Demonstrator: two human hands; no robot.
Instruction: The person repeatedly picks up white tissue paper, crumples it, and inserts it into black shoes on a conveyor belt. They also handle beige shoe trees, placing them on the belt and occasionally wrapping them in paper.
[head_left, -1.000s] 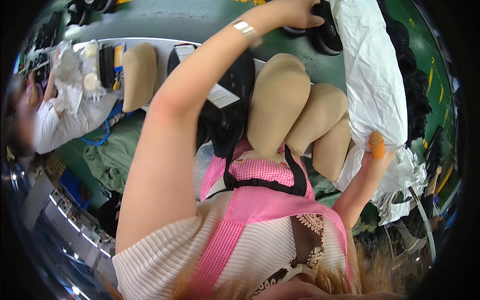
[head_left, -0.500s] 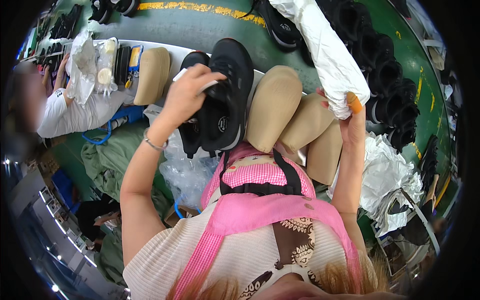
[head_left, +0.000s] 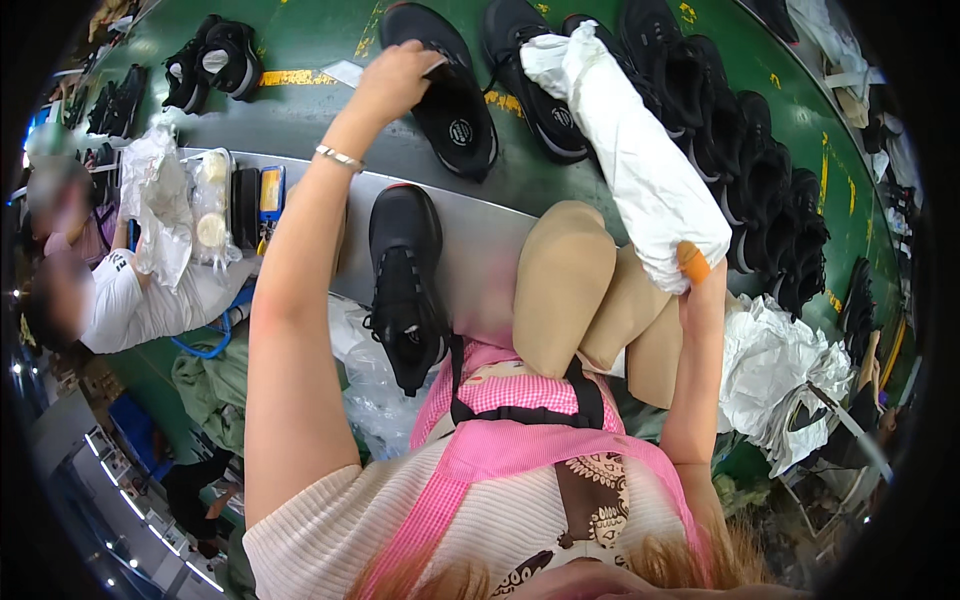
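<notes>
At the far middle, my left hand is closed on the collar of a black shoe, over the green surface. A flat white strip sticks out beside that hand. On the right, my right hand grips the near end of a long bundle of crumpled white paper; most of its fingers are hidden behind the paper, and one finger wears an orange cover. Another black shoe lies near my lap, partly over the grey bench.
Several beige shoe forms stand between my lap and the paper. Black shoes line the green surface at the right, with loose white paper nearer. Clear plastic lies left of my lap. A co-worker sits at the left.
My left hand has carried one black shoe from the bench near my lap out to the far green surface; the other stays behind. My right hand and the paper have dipped slightly nearer.
</notes>
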